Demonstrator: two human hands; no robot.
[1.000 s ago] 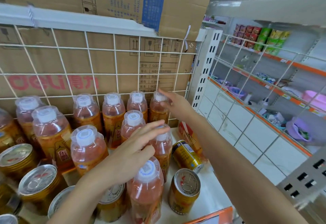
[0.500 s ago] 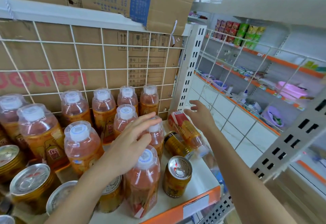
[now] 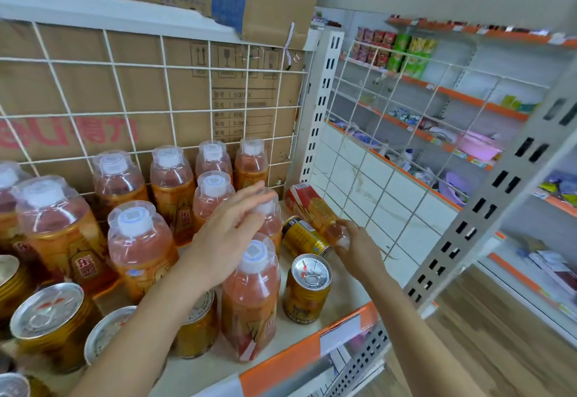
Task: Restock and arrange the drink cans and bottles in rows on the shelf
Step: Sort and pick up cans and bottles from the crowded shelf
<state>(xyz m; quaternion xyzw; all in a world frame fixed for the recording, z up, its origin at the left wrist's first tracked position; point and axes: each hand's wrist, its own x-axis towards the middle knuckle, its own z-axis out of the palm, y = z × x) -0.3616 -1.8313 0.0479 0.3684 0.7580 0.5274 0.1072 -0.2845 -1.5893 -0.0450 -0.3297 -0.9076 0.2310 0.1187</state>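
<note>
Shop shelving fills the view: a pale shelf point(image 3: 349, 298) with an orange front strip, a white wire grid point(image 3: 168, 109) at its back and cardboard boxes point(image 3: 243, 90) behind the wires. A second wire panel point(image 3: 374, 178) closes the shelf's right end, and beyond it stand further shelves point(image 3: 452, 93) of snacks and plastic ware.

Orange drink bottles point(image 3: 171, 184) with white caps stand upright in rows from the back grid toward the front. Gold cans point(image 3: 46, 318) stand at the front left.

At the right end one tipped bottle point(image 3: 312, 209) lies on its side against the side panel, base toward the back and cap toward the front. The right hand point(image 3: 359, 246) has its fingers curled round the cap end. Just left of it, and touching it, a fallen can point(image 3: 303, 235) also lies on its side. In front of that, an upright can point(image 3: 307, 290) stands apart, beside the front bottle point(image 3: 249, 296).

The left hand point(image 3: 228, 237) is spread flat with straight fingers over the top of a middle bottle point(image 3: 271, 221), gripping nothing; whether the fingers actually touch the cap is unclear.
</note>
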